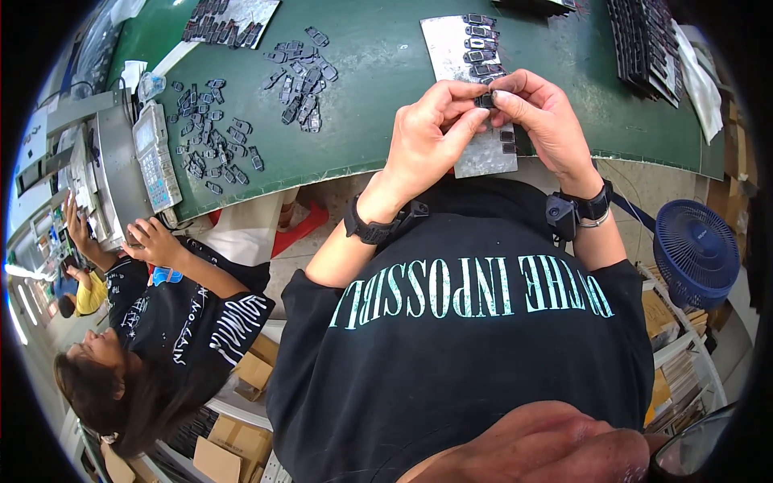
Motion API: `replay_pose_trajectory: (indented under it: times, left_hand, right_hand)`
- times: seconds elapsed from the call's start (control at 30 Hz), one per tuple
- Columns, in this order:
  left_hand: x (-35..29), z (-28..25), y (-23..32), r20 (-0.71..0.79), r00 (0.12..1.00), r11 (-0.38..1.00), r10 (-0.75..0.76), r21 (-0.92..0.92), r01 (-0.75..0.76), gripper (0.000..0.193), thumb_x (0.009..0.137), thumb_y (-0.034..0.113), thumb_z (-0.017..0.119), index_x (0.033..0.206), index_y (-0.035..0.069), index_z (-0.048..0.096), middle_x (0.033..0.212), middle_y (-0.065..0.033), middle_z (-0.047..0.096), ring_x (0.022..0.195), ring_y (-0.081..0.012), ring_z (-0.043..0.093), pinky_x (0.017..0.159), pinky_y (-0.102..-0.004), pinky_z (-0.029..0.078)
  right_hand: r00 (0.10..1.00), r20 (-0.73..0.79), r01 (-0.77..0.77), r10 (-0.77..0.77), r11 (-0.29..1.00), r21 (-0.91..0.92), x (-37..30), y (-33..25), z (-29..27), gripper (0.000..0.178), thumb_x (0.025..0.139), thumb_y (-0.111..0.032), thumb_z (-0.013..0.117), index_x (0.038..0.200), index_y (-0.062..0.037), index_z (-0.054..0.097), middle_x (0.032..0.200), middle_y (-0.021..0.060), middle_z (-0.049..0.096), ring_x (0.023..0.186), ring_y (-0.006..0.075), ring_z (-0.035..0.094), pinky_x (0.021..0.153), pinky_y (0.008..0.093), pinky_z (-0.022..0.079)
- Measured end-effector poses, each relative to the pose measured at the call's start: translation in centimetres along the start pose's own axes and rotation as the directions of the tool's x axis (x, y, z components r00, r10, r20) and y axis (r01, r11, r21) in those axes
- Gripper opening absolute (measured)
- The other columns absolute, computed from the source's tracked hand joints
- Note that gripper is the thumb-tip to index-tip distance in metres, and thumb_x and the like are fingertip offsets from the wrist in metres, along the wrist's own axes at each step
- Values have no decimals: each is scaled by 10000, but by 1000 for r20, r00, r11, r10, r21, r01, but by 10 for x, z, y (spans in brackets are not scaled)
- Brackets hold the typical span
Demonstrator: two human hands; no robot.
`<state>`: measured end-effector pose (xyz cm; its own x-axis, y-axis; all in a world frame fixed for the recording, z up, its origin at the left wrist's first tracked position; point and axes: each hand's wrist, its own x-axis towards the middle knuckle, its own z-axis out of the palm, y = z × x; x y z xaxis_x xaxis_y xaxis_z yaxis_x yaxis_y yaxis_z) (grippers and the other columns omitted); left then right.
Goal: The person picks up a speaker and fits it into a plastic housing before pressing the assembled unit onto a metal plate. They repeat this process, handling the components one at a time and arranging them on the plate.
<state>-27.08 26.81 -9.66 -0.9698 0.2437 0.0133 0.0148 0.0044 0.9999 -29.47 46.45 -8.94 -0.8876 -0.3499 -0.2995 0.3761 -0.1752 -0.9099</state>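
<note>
Over the front part of a pale metallic sheet (485,157), my two hands meet at a small black rectangular part (485,100). My left hand (439,125) pinches it from the left, with thumb and forefinger closed on its side. From the right, my right hand (541,113) grips the same part between thumb and fingertips. A row of similar small black parts (481,44) runs along the sheet's right side, beyond my fingers. Between my body and my hands, another such part (507,137) lies on the sheet. My fingers hide some of the held part.
Loose black parts lie in two heaps (302,84) (211,133) on the green table (370,72). Filled sheets (644,52) are stacked at far right, beside a white cloth (699,84). A grey keypad device (153,153) stands left, near a co-worker (185,298). A blue fan (697,251) is right.
</note>
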Motion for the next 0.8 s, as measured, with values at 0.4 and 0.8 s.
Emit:
replay_pose_trajectory:
  times: [0.4, 0.8]
  left_hand:
    - [-3, -1, -1, 6, 1000, 1000, 5, 10, -5, 267, 937, -34, 629, 1197, -73, 586, 1014, -136, 726, 889, -135, 701, 795, -257, 595]
    - [-12, 8, 0, -56, 996, 996, 72, 49, -69, 195, 927, -27, 624, 1119, -56, 612, 949, -123, 734, 856, -135, 714, 752, -256, 585]
  right_hand:
    - [998, 65, -9, 8, 1000, 12, -2, -5, 2, 166, 945, -129, 674, 1066, -35, 611, 948, 19, 619, 812, 89, 601, 751, 236, 512]
    - [969, 9, 232, -248, 891, -391, -13, 11, 17, 251, 949, -32, 631, 1171, -6, 516, 1069, 38, 574, 1026, 102, 574, 877, 258, 508]
